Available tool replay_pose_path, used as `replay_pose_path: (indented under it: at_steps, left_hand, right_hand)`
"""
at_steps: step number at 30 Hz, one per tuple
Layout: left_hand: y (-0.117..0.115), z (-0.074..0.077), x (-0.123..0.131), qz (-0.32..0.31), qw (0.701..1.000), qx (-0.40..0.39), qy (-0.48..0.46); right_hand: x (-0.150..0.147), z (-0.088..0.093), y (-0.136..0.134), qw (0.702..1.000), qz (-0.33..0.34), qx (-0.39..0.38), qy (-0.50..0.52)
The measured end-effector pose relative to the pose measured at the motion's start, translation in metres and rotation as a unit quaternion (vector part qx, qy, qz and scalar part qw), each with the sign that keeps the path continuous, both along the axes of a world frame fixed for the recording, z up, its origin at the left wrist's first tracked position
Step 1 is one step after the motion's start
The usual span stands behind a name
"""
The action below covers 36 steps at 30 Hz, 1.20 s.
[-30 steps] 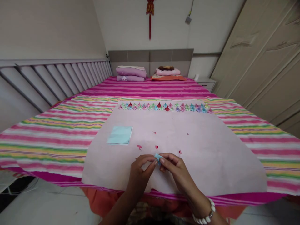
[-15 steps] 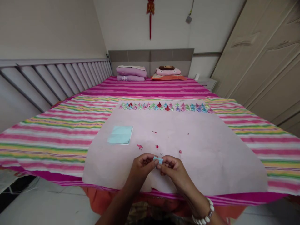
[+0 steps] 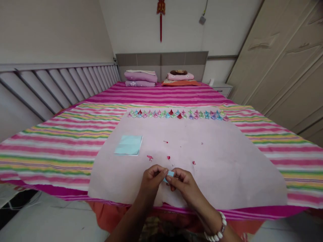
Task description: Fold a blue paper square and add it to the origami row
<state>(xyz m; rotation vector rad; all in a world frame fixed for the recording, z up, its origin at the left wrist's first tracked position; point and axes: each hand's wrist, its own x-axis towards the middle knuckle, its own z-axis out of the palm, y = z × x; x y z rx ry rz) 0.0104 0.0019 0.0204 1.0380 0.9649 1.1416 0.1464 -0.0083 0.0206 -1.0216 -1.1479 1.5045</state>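
Note:
Between my two hands is a small piece of folded light blue paper (image 3: 171,173). My left hand (image 3: 154,178) pinches its left side between thumb and fingers. My right hand (image 3: 182,179), with a white bead bracelet on the wrist, grips its right side, the thumb lying over the lower part. Fingers hide some of the paper. Both hands are just above a large pale sheet (image 3: 222,168). Left of them lies a stack of light blue paper squares (image 3: 128,145). Small red scraps (image 3: 168,157) lie beyond the fingertips.
Several folded paper pieces (image 3: 156,114) in red, green, pink and blue stand in rows along the sheet's far edge. Striped bedding (image 3: 58,134) surrounds the sheet. Folded quilts (image 3: 140,78) rest by the headboard (image 3: 181,60). A metal railing (image 3: 63,82) runs along the left.
The blue paper has been turned in my fingers and shows a more squarish face. My left thumb has shifted to its upper left edge. The things on the sheet stay put.

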Motion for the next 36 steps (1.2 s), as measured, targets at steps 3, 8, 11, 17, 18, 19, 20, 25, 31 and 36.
replay_pose_path:
  at_steps: [3, 8, 11, 17, 18, 19, 20, 25, 31, 36]
  left_hand:
    - [0.000, 0.001, -0.001, -0.017, 1.000, -0.002, -0.015]
    - [0.000, 0.001, -0.001, 0.008, 1.000, -0.010, 0.003]
    - [0.001, -0.002, 0.001, 0.049, 0.999, -0.015, 0.014]
    - [0.001, -0.009, -0.001, 0.039, 0.999, 0.034, 0.001]
    - [0.001, -0.009, -0.002, 0.038, 0.999, 0.039, 0.004]
    - [0.001, -0.009, -0.003, 0.039, 0.998, 0.043, 0.008]
    - [0.001, -0.009, -0.004, 0.041, 0.998, 0.045, 0.011]
    - [0.000, -0.005, -0.007, 0.025, 0.999, 0.044, 0.020]
    - [-0.003, 0.001, -0.006, -0.004, 0.999, 0.037, 0.009]
    - [-0.002, 0.002, -0.010, -0.058, 0.998, -0.010, 0.022]
  right_hand:
    - [0.001, -0.003, -0.002, 0.999, 0.024, -0.019, 0.015]
    - [0.001, -0.009, -0.002, 0.999, 0.022, -0.025, 0.007]
    - [0.000, -0.010, 0.000, 1.000, -0.016, -0.025, 0.009]
    - [0.002, -0.011, 0.002, 0.999, -0.019, -0.033, 0.019]
    - [0.003, -0.011, 0.002, 0.999, -0.013, -0.030, 0.018]
    - [0.003, -0.011, 0.001, 0.999, -0.014, -0.024, 0.019]
    - [0.003, -0.012, 0.001, 0.999, -0.020, -0.017, 0.022]
    - [0.005, -0.013, 0.002, 0.997, -0.060, 0.017, 0.052]
    - [0.009, -0.009, 0.003, 0.997, -0.055, 0.023, 0.050]
    - [0.012, -0.006, 0.002, 0.997, -0.038, 0.010, 0.066]
